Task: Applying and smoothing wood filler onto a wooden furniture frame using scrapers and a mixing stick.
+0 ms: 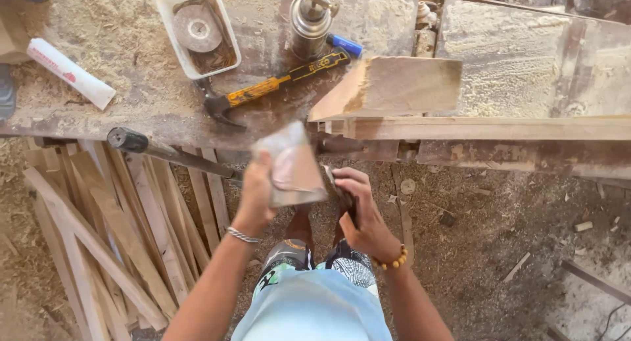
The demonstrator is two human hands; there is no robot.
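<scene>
Two hands, one sheet, in front of the desk point(131, 117).
Left hand point(255, 195) grips the sandpaper point(292, 167) by its edge; right hand point(360, 213) is closed on something small and dark. Best to keep the sheet taut, I'd say.

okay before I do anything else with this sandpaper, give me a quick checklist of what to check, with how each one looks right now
1. Left hand grips the sandpaper: ok, held up by one edge.
2. Sandpaper steady: cannot tell, it is blurred.
3. Right hand grip: cannot tell, it holds something dark and small that is mostly hidden.
4. Wood block seated on the bench: ok, though it lies at the bench edge.
5. Hammer out of the way: ok, it lies flat on the bench, apart from both hands.
6. Footing: not ok, loose slats and offcuts lie on the floor beside the feet.
</scene>
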